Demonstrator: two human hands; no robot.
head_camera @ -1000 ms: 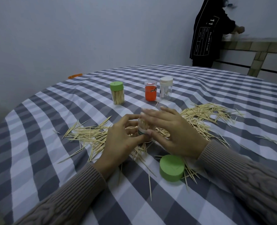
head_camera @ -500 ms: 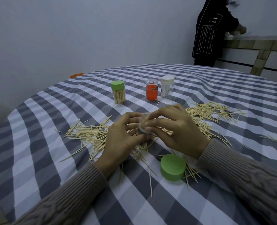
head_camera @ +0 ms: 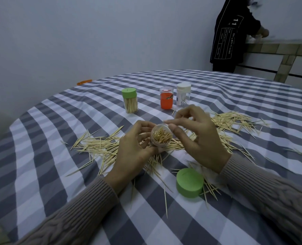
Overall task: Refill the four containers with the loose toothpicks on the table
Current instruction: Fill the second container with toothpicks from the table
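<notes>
Clear container (head_camera: 161, 137) | left hand (head_camera: 134, 152) grips it, tilted | right hand (head_camera: 198, 137) fingers relaxed, holding nothing | feed toothpicks (head_camera: 97, 147) parallel, tips aligned.

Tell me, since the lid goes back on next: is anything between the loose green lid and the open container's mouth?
Partly. The right hand hovers by the mouth of the open container, which the left hand holds; the green lid lies nearer, on loose toothpicks.
</notes>
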